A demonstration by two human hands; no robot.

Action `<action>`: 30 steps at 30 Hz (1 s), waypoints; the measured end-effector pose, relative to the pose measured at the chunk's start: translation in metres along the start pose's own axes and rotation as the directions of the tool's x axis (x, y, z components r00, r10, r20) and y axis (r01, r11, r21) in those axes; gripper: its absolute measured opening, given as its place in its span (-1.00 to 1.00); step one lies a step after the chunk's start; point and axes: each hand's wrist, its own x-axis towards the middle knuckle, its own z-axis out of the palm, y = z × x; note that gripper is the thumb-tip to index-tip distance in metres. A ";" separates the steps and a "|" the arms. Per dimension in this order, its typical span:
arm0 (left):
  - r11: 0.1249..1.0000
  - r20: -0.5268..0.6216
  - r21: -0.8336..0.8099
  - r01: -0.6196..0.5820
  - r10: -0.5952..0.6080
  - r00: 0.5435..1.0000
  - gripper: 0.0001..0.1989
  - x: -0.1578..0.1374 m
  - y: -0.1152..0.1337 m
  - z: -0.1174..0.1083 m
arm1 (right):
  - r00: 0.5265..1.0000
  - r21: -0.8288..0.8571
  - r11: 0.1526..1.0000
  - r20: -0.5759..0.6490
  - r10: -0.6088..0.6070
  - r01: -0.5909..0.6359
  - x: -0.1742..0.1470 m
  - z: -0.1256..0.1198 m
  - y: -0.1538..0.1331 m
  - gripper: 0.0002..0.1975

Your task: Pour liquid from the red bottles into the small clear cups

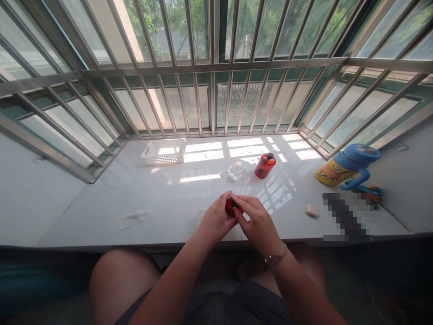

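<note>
Close to the front edge of the white sill, my left hand (215, 220) is wrapped round a small red bottle (229, 207), mostly hidden by my fingers. My right hand (259, 222) pinches at the dark cap (234, 204) on top of it, its fingertips pressed together there. Beyond my hands, a second red bottle (264, 168) with a black cap stands upright on the sill. Beside that bottle lies a crumpled piece of clear plastic (236, 171).
A white perforated basket (164, 152) sits at the back left, with a clear wrapper (133, 220) nearer me. On the right are a blue and yellow jug (348, 166), a small pale block (311, 211) and a blurred-out dark object (345, 216). Metal window bars (213, 67) enclose the sill.
</note>
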 end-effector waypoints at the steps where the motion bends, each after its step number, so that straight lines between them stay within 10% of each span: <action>1: 1.000 0.001 -0.007 0.011 -0.011 1.000 -0.24 0.000 0.000 -0.001 | 1.000 0.017 1.000 0.004 0.000 0.000 -0.002 0.000 -0.001 -0.60; 10: 0.991 -0.014 -0.119 0.068 -0.071 0.997 -0.23 -0.001 0.006 -0.004 | 0.920 0.088 0.933 -0.158 0.359 -0.349 -0.025 -0.004 -0.004 -0.66; 15: 0.993 0.002 -0.103 0.065 -0.065 0.998 -0.23 -0.001 0.007 -0.003 | 0.942 0.284 0.902 0.015 0.335 -0.325 -0.027 0.002 -0.004 -0.51; 30: 0.995 -0.004 -0.082 0.064 -0.065 0.998 -0.24 0.001 0.010 -0.005 | 0.889 0.376 0.832 -0.041 0.456 -0.409 -0.030 0.005 -0.003 -0.54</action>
